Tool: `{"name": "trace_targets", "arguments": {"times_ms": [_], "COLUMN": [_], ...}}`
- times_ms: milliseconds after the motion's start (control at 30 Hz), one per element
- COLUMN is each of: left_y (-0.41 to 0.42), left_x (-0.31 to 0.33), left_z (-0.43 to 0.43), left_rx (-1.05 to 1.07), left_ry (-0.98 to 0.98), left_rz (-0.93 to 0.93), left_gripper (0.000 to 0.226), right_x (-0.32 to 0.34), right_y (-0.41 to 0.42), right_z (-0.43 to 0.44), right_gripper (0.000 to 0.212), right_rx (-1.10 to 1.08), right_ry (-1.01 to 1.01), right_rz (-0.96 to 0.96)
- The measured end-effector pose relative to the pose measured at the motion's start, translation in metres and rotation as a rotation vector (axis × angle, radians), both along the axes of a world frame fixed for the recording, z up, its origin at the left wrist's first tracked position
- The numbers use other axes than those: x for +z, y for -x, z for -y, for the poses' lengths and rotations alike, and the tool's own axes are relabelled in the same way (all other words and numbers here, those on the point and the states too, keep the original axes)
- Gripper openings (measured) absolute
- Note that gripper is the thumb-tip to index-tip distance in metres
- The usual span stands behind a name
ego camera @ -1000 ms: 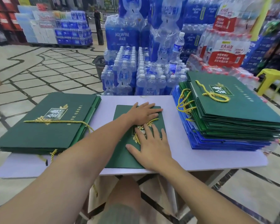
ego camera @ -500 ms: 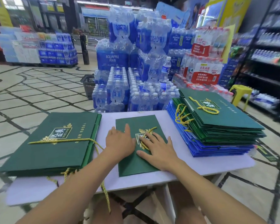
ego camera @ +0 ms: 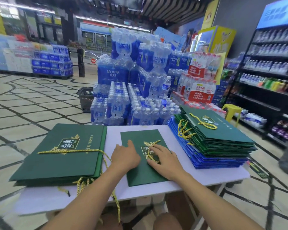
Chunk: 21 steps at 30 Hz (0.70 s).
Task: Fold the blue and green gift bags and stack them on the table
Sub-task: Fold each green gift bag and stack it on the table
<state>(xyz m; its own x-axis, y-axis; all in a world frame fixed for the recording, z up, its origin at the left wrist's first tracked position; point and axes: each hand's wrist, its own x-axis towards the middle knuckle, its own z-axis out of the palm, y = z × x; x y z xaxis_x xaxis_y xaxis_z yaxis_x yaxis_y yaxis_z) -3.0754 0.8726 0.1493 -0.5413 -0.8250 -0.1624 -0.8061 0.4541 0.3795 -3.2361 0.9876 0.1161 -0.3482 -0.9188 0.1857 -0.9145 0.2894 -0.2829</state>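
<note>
Palms flat on green bag (ego camera: 140,173), grips empty; left hand (ego camera: 125,156) slid leftward; right hand (ego camera: 163,159) stayed.

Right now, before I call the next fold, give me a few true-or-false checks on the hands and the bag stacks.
1. The left hand and right hand both lie on the folded green gift bag. True.
2. Blue bags top the right stack. False: green gift bags lie on top, blue gift bags beneath.
3. The left stack shows only green bags. True.
4. The left hand grips a gold cord. False: it lies flat on the bag, and the gold cord handle lies by the right hand.
</note>
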Motion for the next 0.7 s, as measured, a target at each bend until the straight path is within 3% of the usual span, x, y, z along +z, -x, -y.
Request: {"name": "trace_targets", "arguments": {"times_ms": [100,233,300,400,567,700], "left_y": [-0.003,-0.007,-0.007,-0.005,-0.004,-0.006], "left_x": [0.000,0.011,0.013,0.018,0.056,0.102], "left_z": [0.007,0.001,-0.010,-0.022,-0.016,0.005], "left_rx": [0.070,0.336,0.337,0.300,0.259,0.211], "left_ry": [-0.070,-0.644,-0.817,-0.761,-0.548,-0.377], "left_rz": [-0.304,-1.057,-1.144,-1.157,-1.337,-1.442], "left_gripper": [0.054,0.067,0.047,0.037,0.058,0.071], "right_x": [0.001,0.003,0.004,0.010,0.056,0.127], "right_y": [0.002,0.007,0.008,0.007,0.003,0.007], "right_z": [0.000,-0.001,0.000,0.004,0.013,0.027], "right_gripper": [0.070,0.061,0.062,0.062,0.095,0.092], "right_rx": [-0.026,-0.049,-0.053,-0.051,-0.105,-0.088], "right_ry": [0.069,0.166,0.212,0.227,0.213,0.310], "right_rz": [0.043,0.153,0.198,0.262,0.403,0.353]}}
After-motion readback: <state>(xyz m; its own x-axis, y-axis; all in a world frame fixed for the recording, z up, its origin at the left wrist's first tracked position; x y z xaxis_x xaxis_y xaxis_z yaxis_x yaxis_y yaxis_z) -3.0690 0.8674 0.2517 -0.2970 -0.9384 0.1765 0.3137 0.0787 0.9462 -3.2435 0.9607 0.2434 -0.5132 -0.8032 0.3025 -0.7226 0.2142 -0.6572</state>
